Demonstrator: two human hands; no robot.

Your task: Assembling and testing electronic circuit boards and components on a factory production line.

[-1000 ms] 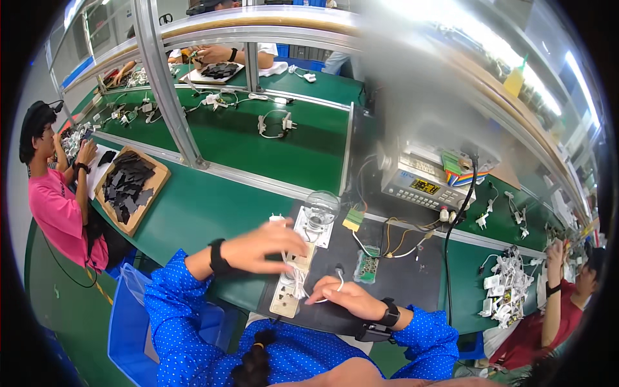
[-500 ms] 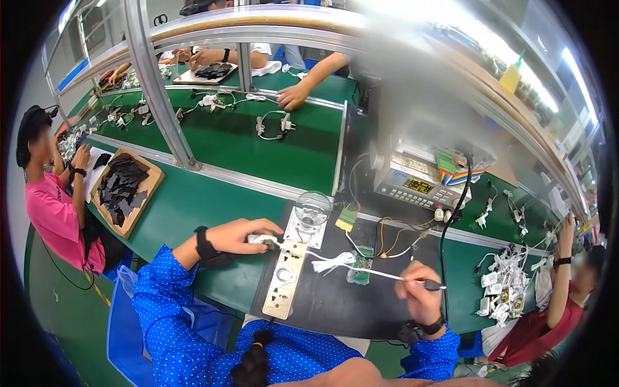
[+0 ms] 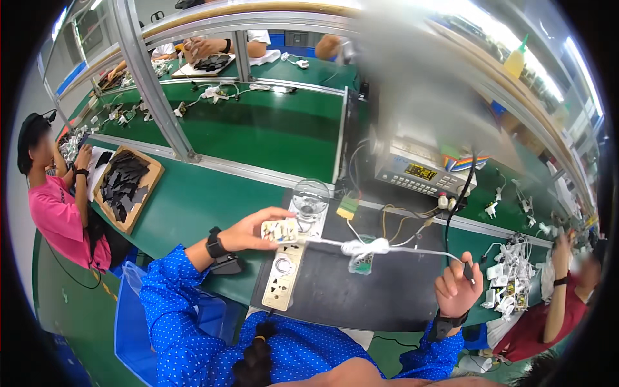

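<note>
Left grip point(image 3: 248, 233) pinching small circuit board point(image 3: 280, 229), right grip point(image 3: 456, 289) closed on white cable point(image 3: 412, 250) (pulled taut)

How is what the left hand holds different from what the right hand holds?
The left hand holds a small, flat, pale adapter over the power strip; the right hand grips the thin dark end of a white cable. The adapter is stiff and blocky; the cable is long, with a bundled knot midway. Both are joined by that cable above the black mat.
</note>
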